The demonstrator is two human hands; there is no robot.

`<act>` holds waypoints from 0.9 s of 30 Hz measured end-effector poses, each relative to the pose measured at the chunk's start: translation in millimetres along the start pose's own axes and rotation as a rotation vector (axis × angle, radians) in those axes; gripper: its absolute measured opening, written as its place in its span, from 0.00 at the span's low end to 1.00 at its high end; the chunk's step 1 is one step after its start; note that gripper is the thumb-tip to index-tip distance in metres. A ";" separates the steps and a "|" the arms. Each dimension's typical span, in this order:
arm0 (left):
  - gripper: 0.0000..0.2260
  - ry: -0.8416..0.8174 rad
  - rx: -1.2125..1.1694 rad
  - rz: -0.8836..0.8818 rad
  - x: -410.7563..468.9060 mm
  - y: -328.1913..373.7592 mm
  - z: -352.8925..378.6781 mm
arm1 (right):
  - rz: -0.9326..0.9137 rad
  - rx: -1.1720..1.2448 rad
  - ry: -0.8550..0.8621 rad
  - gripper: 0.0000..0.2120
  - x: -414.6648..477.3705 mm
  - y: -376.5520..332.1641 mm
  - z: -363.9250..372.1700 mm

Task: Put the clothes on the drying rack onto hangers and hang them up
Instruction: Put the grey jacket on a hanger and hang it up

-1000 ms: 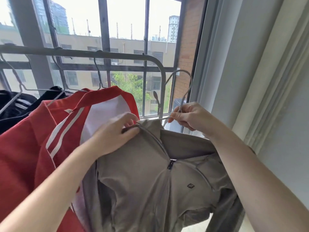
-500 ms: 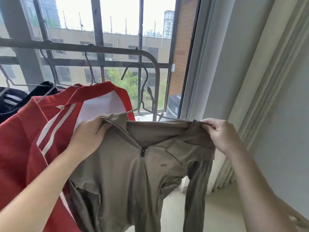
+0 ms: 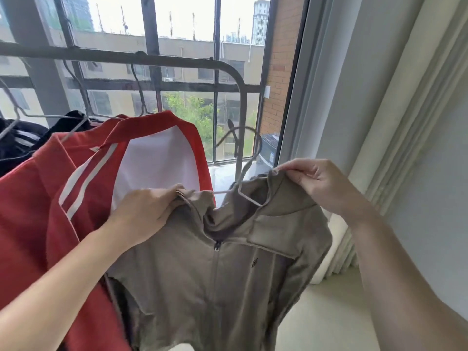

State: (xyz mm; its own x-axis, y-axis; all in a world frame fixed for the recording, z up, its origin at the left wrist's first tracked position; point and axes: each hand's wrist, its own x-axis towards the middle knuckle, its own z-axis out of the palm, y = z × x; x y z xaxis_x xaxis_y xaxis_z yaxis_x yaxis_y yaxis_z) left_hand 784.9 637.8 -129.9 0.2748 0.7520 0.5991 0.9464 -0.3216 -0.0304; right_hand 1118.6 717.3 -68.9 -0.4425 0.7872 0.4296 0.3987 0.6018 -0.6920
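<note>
A taupe zip jacket (image 3: 228, 274) hangs in front of me on a thin wire hanger (image 3: 243, 188), whose hook curves up free below the rack bar. My left hand (image 3: 147, 214) grips the jacket's left collar and shoulder. My right hand (image 3: 319, 183) pinches the right collar edge and lifts it. The dark metal drying rack (image 3: 177, 59) runs across at window height and bends down at its right end.
A red jacket with white stripes (image 3: 76, 198) hangs on the rack just left of the taupe one, and dark clothes (image 3: 22, 140) hang further left. Window bars (image 3: 152, 41) stand behind. A white wall and curtain (image 3: 405, 122) close in on the right.
The taupe jacket has risen and turned slightly right. My right hand now holds the collar edge higher, and the hanger's hook shows above the neckline instead of behind the rack end.
</note>
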 end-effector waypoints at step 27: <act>0.07 0.335 -1.221 -0.372 -35.9 39.2 7.3 | 0.261 0.046 0.168 0.14 -48.0 -10.3 71.4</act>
State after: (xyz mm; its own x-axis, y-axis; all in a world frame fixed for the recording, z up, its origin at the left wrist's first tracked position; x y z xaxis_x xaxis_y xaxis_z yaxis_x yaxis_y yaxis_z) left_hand 813.4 602.4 -158.4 -0.1889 0.7867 0.5877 0.1458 -0.5694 0.8090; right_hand 1078.4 663.7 -123.8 -0.1895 0.9280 0.3207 0.4431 0.3723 -0.8155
